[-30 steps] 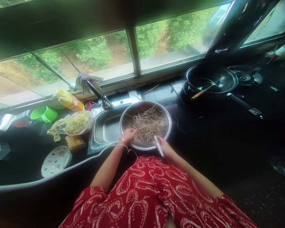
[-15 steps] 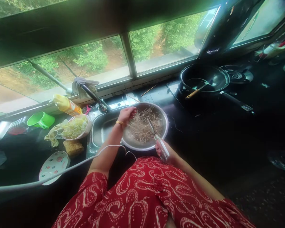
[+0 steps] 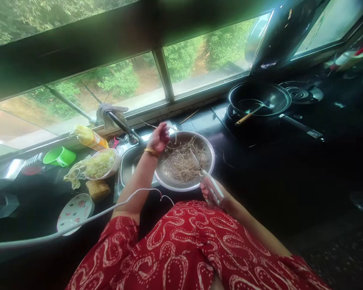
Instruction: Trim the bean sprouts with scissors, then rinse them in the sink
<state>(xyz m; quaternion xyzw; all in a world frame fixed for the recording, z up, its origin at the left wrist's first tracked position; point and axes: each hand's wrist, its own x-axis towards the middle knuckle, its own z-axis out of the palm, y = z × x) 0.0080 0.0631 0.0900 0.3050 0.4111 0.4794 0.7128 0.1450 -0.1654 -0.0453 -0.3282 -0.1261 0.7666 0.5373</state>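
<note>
The scissors (image 3: 212,185), gripped in the curled right hand (image 3: 224,196), have their long axis running five to eleven o'clock, tips toward eleven over dry strands (image 3: 183,162) in the metal bowl (image 3: 181,187). At the bowl's ten o'clock, the left hand (image 3: 159,139) curls nearly closed around a few dry strands.

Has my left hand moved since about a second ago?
Yes. Judged against the fixed faucet, your left hand has moved forward, away from your body, and sits a little closer to the faucet.
</note>
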